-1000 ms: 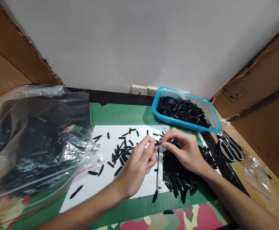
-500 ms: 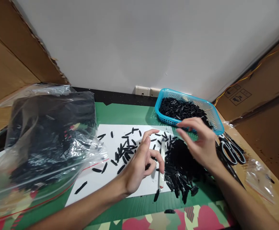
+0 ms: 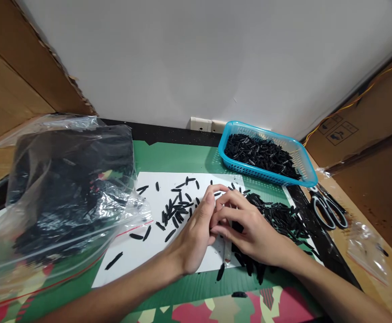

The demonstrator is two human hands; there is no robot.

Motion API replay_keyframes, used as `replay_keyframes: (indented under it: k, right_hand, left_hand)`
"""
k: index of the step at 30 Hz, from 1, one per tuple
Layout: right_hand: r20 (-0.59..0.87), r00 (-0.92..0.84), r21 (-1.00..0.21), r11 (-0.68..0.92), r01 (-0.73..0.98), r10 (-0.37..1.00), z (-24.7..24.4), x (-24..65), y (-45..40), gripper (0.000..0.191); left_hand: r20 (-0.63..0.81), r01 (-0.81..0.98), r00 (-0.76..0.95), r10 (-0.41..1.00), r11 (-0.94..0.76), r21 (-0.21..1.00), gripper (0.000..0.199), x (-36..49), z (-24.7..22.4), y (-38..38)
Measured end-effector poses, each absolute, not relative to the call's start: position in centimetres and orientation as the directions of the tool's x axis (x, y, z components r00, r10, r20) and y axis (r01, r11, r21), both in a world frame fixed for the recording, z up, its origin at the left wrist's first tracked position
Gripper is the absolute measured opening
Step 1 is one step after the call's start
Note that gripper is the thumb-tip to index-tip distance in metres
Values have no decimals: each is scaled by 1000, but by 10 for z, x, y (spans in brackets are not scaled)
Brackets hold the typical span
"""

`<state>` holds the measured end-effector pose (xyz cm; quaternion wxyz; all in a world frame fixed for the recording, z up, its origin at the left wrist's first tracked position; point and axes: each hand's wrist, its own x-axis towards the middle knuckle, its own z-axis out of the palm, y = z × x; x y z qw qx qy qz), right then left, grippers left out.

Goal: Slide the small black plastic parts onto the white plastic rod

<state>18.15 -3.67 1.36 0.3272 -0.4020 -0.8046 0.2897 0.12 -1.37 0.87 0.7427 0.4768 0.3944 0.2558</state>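
My left hand [image 3: 196,233] is over the white paper [image 3: 122,273] with its fingers curled, and my right hand [image 3: 250,229] meets it, fingertips pinched together against the left fingers. Whatever lies between the fingers is hidden. Under the hands lies a white stick-like tool [image 3: 228,258], mostly covered. Many small, narrow black pieces [image 3: 176,211] are scattered on the paper to the left of my hands. A denser heap of black pieces [image 3: 283,220] sits to the right, partly beneath my right hand and wrist.
A blue plastic basket [image 3: 266,175] full of black pieces stands at the back right. Scissors [image 3: 327,211] and a small clear bag [image 3: 367,251] lie on the right. On the left is a large clear zip bag [image 3: 75,193] with dark contents. Cardboard [image 3: 21,63] flanks the wall.
My right hand has come left and down from near the basket to meet my left hand. The left hand's fingers are now mostly covered; the heap's right part shows more.
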Motion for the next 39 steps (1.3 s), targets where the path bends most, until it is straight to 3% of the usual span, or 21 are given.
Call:
replay_keyframes:
  k: [8, 19, 28, 31, 33, 35, 37, 39]
  right_hand:
    - [327, -87, -821, 328, 468, 941, 15, 200, -25, 9]
    - [352, -112, -834, 366, 413, 929, 9, 201, -25, 3]
    - [478, -188, -673, 495, 550, 858, 13, 199, -29, 9]
    - [622, -166, -453, 524, 722, 765, 17, 214, -21, 8]
    - [732, -94, -299, 441, 846, 675, 19, 234, -12, 6]
    - [759, 59, -298, 265, 917, 649, 19, 256, -2, 11]
    - [707, 155, -260, 50, 964, 690, 19, 272, 5, 18]
    - [679, 173, -182, -65, 981, 714, 18, 275, 6, 22]
  left_hand:
    - [-227, 39, 558, 798, 248, 968, 36, 4, 6, -12]
    - [-163, -12, 565, 809, 205, 979, 39, 5, 6, -10]
    - [-201, -64, 574, 794, 288, 955, 44, 6, 6, -9]
    - [-231, -94, 597, 768, 353, 931, 40, 4, 7, -5]
    - [-238, -116, 614, 753, 384, 916, 38, 3, 8, -3]
    - [-231, -141, 636, 737, 406, 903, 41, 2, 8, -1]
    - [-219, -165, 655, 723, 419, 893, 46, 0, 7, 0]
    - [-201, -177, 673, 712, 419, 891, 51, 0, 7, 0]
